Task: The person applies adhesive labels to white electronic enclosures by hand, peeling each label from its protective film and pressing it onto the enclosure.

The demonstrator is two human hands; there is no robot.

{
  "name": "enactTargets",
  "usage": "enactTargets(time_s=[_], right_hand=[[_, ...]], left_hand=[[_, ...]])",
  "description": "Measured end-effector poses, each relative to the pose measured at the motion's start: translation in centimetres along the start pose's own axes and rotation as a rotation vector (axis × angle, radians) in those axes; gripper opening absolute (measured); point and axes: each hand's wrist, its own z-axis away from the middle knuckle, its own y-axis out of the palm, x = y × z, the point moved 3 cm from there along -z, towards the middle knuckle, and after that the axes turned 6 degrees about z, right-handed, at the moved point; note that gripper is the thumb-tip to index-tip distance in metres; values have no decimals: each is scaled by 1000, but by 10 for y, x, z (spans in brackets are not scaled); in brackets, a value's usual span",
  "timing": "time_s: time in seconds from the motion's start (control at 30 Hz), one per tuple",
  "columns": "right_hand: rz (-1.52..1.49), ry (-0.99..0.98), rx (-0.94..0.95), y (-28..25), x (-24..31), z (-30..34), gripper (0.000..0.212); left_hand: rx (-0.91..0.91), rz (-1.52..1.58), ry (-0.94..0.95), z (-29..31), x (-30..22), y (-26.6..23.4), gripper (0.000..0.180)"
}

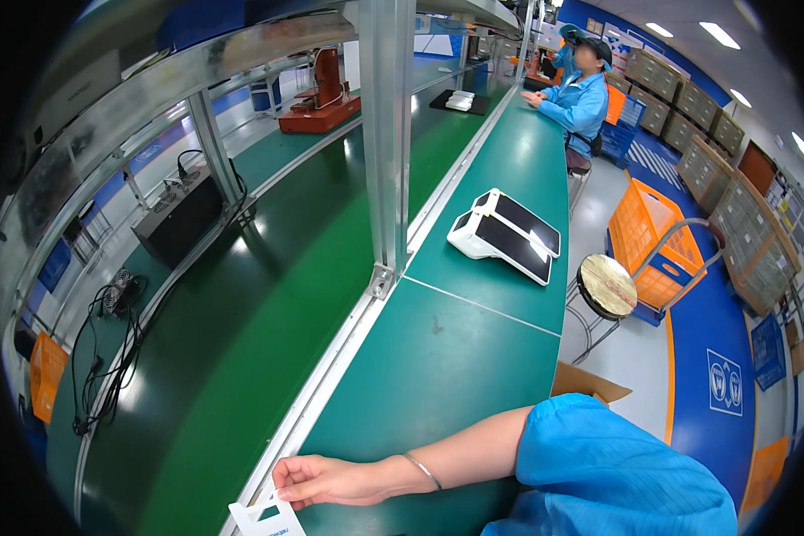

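Note:
My right hand [326,481] reaches in from the lower right, with a metal bangle on the wrist and a blue sleeve above the elbow. Its thumb and fingers are pinched on the upper edge of a flat white piece with a cut-out slot [263,522]. Blue print marks that piece, and its lower part runs out of the picture. It is held over the near end of the green table [429,366], beside the metal rail. My left hand is out of view. Farther up the table lie two white devices with dark screens [514,246], side by side.
Left of the table runs a green conveyor belt [268,313], with a metal post [384,134] at its edge. Beyond are a red-orange stand [322,103] and black cables [107,357]. A co-worker in blue [576,103] sits farther along. At right stand a stool [607,286] and orange crate [657,237].

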Motion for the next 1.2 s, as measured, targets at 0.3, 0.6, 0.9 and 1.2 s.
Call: enactTargets(time_s=[0.3, 0.6, 0.9, 1.2], right_hand=[[-16, 13, 0, 3, -1, 0, 11], [-17, 17, -2, 2, 0, 0, 9], [6, -27, 19, 2, -2, -1, 10], [-59, -19, -61, 0, -10, -1, 11]], left_hand=[[35, 26, -10, 5, 7, 2, 43], [47, 100, -61, 7, 18, 7, 43], [55, 262, -224, 15, 31, 17, 36], [44, 294, -268, 16, 36, 17, 34]])
